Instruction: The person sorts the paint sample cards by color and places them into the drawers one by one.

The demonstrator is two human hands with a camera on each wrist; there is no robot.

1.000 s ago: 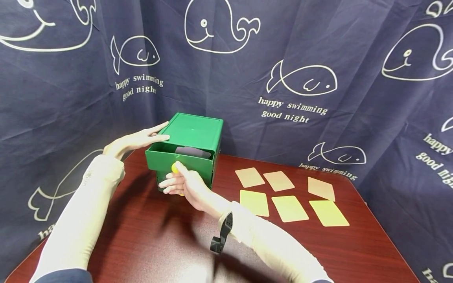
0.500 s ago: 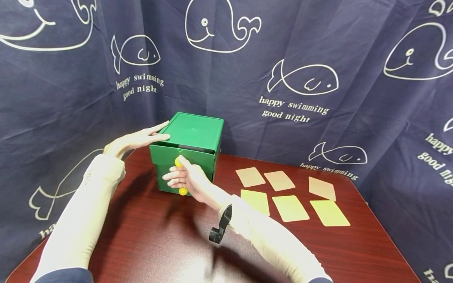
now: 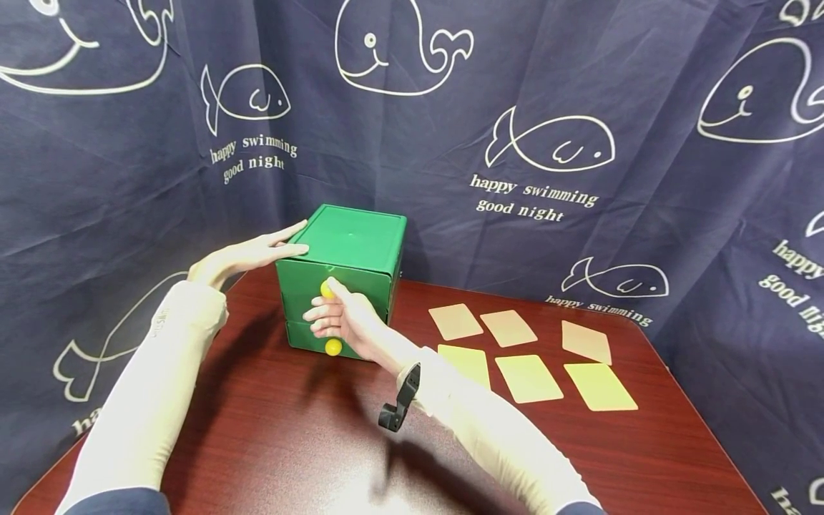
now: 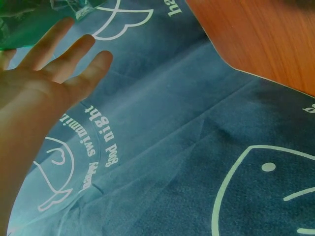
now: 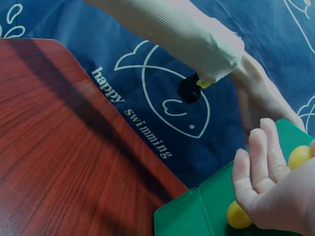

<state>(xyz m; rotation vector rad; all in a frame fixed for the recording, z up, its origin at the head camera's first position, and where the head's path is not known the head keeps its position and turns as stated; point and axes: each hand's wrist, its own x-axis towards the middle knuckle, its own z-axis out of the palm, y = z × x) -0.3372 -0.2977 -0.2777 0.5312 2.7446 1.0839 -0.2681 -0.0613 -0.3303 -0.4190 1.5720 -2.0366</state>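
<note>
We see a dark-red wooden table (image 3: 270, 429) backed by a navy curtain (image 3: 579, 86) printed with white whales and fish, which closes off the scene behind and to both sides. On the far left part of the table stands a green two-drawer box (image 3: 350, 247), both drawer fronts flush with the frame as far as we can tell.

The left hand (image 3: 247, 254) lies flat against the box's left upper edge, fingers straight and together, holding nothing; so placed, it braces the box against sliding backward or sideways. In the left wrist view the same straight fingers (image 4: 64, 49) touch a green corner.

The right hand (image 3: 341, 318) rests against the front of the box, fingers extended and relaxed, gripping nothing. Its thumb meets the upper yellow knob (image 3: 327, 288); the lower yellow knob (image 3: 333, 347) sits just below the palm, untouched. We judge this open, pressing posture suited to pushing a drawer front home rather than pulling it.

To the right of the box, well apart from both hands, six cards (image 3: 528, 350) lie face-flat in two rows of three: a paler far row, a yellower near row. The right forearm (image 3: 489, 429) crosses in front of the nearest left card and partly hides it. A small black clip (image 3: 398, 408) hangs from the right wrist.
</note>
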